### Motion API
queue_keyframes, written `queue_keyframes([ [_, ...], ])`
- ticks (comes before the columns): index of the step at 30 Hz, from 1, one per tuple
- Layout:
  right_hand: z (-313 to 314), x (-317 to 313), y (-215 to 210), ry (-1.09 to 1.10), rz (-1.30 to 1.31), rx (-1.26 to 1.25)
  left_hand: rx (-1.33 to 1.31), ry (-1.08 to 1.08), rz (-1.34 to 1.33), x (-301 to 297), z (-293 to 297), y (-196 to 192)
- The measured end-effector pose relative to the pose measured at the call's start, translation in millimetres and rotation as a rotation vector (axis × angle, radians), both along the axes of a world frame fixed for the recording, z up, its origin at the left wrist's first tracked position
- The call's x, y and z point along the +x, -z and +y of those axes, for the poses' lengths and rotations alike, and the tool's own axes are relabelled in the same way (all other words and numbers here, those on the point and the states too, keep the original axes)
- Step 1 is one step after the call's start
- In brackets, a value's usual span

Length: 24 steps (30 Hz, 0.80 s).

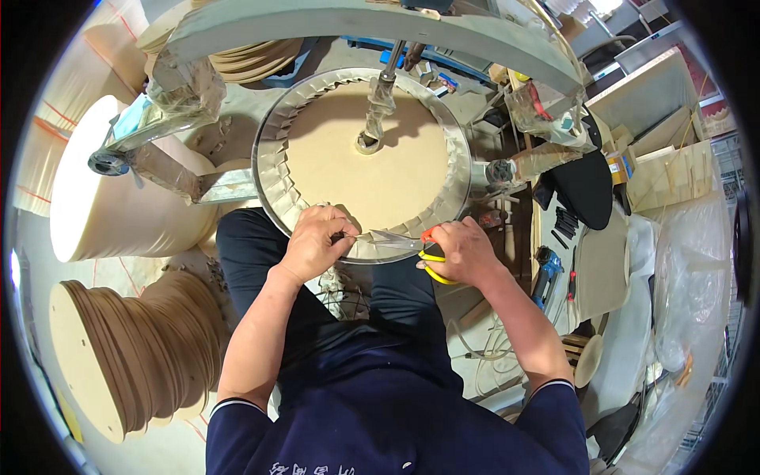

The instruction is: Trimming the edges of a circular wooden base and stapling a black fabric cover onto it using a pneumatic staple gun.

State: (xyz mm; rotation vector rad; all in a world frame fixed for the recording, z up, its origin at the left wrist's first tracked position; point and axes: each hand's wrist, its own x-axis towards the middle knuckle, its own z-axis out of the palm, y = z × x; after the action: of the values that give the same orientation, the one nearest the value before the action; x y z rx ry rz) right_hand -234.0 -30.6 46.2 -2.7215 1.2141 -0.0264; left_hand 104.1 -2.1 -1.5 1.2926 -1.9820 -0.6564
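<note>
In front of me is a round seat-like disc [332, 158] with a tan board face and pleated pale fabric folded in around its edge. My right hand [467, 249] grips scissors [400, 241] with red and yellow handles. Their blades point left over the near edge of the fabric, toward my left hand. With fingers pinched together, my left hand [321, 241] is at the near rim, just left of the blade tips. What it pinches is too small or hidden to make out. A metal rod [381, 103] wrapped in clear film comes down to the middle of the disc.
A grey curved metal frame [340, 28] arches over the far side. Stacked tan boards [150, 348] and a large cream foam roll [119, 190] stand at left. On the right are a blue power tool [546, 273], a black round pad [582, 186], and clear plastic sheeting [681, 277].
</note>
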Motion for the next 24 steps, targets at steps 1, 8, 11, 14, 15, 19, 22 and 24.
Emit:
queue_keyframes([
  [1,-1,4,3,-0.028,-0.012,-0.057,0.003,0.015,0.002,3,-1,-1],
  [8,-6,19,15,-0.180,-0.082,-0.167,0.061,0.039,0.006,10,-6,-1],
  [11,-6,20,14,-0.188,-0.073,-0.188,0.015,0.017,0.003,9,-5,-1],
  [14,-5,18,17,-0.179,-0.036,-0.182,0.000,0.014,-0.012,9,-6,1],
  [15,-3,17,17,-0.163,-0.006,-0.162,0.007,0.007,-0.005,9,-5,1],
  [19,0,15,19,-0.118,0.057,-0.082,0.018,0.006,0.015,8,-6,2],
  [22,5,18,13,-0.074,-0.027,-0.139,0.009,0.007,0.021,6,-6,2],
  [24,7,24,8,-0.078,-0.036,-0.140,0.009,-0.001,0.021,6,-5,2],
])
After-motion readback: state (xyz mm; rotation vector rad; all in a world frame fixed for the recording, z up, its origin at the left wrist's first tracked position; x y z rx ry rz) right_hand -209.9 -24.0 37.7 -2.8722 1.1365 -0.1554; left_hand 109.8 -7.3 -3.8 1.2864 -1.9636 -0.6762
